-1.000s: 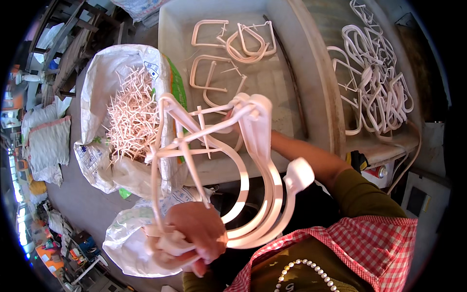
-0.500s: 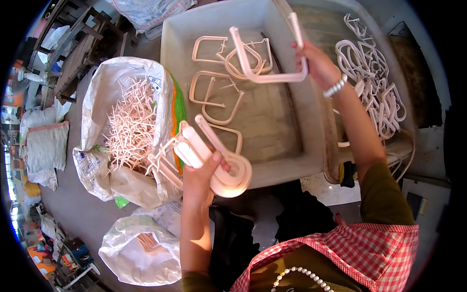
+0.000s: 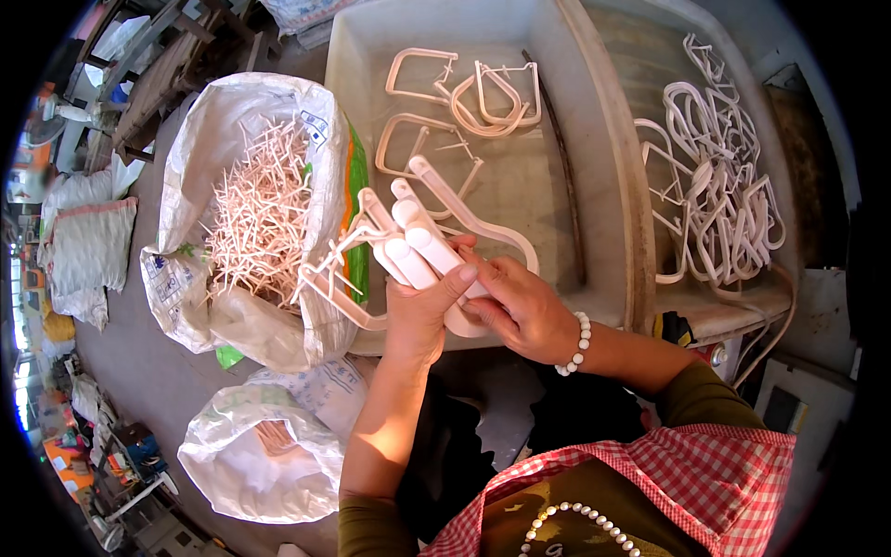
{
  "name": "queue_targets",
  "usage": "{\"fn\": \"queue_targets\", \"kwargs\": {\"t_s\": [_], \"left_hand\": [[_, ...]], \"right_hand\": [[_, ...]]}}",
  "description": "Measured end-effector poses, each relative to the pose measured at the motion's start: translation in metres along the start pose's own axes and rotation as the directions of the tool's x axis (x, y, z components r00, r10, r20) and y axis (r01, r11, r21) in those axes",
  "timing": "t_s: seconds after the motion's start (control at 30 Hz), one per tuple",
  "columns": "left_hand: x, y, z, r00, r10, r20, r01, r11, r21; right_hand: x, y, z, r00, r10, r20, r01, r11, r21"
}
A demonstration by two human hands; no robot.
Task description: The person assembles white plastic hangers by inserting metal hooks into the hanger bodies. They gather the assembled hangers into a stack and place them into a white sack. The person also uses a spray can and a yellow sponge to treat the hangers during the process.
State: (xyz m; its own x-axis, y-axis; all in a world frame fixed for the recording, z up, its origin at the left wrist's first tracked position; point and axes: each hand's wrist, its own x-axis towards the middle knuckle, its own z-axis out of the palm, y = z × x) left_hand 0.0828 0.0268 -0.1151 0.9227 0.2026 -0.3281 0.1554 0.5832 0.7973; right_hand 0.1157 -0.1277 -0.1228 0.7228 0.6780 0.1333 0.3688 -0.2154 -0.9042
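My left hand [image 3: 418, 320] is closed around a bundle of pale pink plastic U-shaped handles [image 3: 427, 249], stacked with their rounded ends up. My right hand [image 3: 531, 311] is pressed against the bundle's right side, its thumb and fingers gripping the handles next to the left thumb. A thin branching plastic runner [image 3: 339, 255] juts out at the bundle's left. Beyond my hands, several similar pink frames [image 3: 393, 72] lie in a pale plastic tub [image 3: 594, 102]. Where the right fingertips meet the handles is partly hidden.
To the left stands a white woven sack [image 3: 181, 186] full of pink plastic runner scraps [image 3: 260, 227]. A smaller white bag [image 3: 218, 469] sits nearer. At the right, a second tub holds tangled pale handles [image 3: 733, 204]. A dark rod [image 3: 561, 167] lies in the first tub.
My right hand has come down and left from above the tub, bringing its U-shaped handle to the bundle in my left hand. The bundle has shifted slightly, and both hands now grip it.
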Motion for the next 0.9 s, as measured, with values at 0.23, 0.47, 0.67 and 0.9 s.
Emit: {"fn": "queue_targets", "kwargs": {"t_s": [0.23, 0.47, 0.67, 0.9], "left_hand": [[-0.015, 0.01, -0.001, 0.998, -0.007, 0.055, 0.002, 0.995, 0.095], [-0.032, 0.011, 0.013, 0.783, 0.01, 0.622, -0.517, 0.565, 0.642], [-0.036, 0.021, 0.006, 0.805, -0.324, 0.497, -0.108, 0.743, 0.66], [-0.035, 0.02, 0.009, 0.821, -0.342, 0.456, -0.131, 0.665, 0.735]], "right_hand": [[0.022, 0.024, -0.049, 0.933, -0.176, -0.313, 0.105, 0.968, -0.23], [0.094, 0.023, -0.065, 0.925, -0.376, 0.048, 0.338, 0.76, -0.555], [0.117, -0.002, -0.044, 0.839, -0.45, 0.305, 0.535, 0.582, -0.613], [0.127, 0.021, -0.011, 0.837, -0.506, 0.207, 0.546, 0.768, -0.333]]}}
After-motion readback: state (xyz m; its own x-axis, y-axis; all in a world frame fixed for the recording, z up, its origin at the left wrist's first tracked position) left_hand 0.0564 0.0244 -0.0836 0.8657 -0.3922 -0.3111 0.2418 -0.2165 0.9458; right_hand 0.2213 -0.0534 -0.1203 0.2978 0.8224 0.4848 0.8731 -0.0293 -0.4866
